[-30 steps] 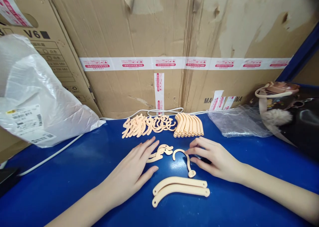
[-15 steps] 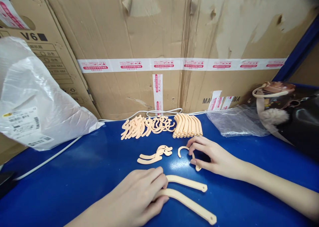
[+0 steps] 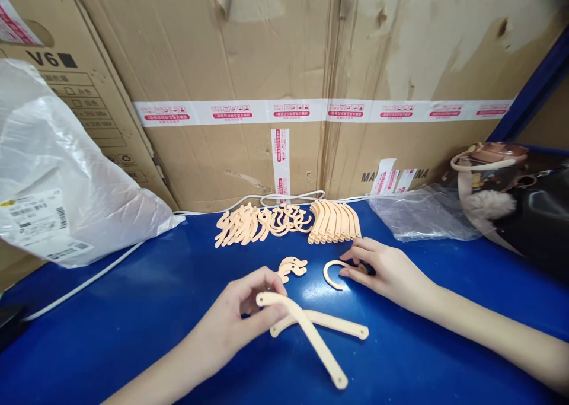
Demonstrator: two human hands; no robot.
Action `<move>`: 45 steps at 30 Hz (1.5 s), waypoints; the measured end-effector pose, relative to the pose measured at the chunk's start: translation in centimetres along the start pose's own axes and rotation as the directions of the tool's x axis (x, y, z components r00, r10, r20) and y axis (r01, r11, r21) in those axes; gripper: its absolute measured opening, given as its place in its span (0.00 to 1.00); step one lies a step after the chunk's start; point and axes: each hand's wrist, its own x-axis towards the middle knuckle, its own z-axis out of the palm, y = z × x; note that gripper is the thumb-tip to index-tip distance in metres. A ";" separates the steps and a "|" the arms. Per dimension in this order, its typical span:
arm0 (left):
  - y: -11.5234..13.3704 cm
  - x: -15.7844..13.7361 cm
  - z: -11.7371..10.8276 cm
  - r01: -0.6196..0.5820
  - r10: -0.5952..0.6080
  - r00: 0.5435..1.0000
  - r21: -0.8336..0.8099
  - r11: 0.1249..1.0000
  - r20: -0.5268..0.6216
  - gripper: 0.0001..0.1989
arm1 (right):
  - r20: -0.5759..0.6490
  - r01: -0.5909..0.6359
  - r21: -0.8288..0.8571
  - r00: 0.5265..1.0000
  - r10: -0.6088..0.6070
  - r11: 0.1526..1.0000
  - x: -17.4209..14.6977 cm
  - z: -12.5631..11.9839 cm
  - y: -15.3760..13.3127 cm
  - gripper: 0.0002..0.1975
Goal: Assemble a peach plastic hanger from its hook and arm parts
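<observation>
My left hand pinches a long curved beige bar near its upper end, between thumb and fingers. Each end of this bar has a small hole. A second bar of the same shape lies on the blue table, partly under the held one. My right hand is closed on a beige hook, whose open curve points left; its other end is hidden by the fingers. Just beyond my left hand, two wavy pieces with holes lie side by side, partly covered by that hand.
A heap of wavy and hooked pieces and a neat row of curved bars lie at the back, before a large carton. A white bag stands left. Clear plastic and a dark bag are right.
My left hand has lifted and turned the nearer bar, so it now crosses over the other one. In my right hand the hook has turned and shifted slightly right.
</observation>
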 end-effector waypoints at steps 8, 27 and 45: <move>0.8 0.3 -0.8 0.197 -0.201 0.979 -0.285 0.938 0.017 0.19 | 0.074 -0.180 0.508 0.983 0.166 0.842 0.1 0.0 -0.4 0.12; 3.9 0.9 2.2 0.140 -0.199 0.980 0.766 0.628 -0.016 0.13 | 0.251 -0.303 0.919 0.943 0.220 0.253 3.4 2.2 -4.7 0.09; -0.4 0.9 1.6 -0.136 0.237 0.971 0.844 0.519 0.010 0.11 | 0.315 -0.308 0.948 0.943 0.110 -0.078 4.2 2.4 -3.9 0.13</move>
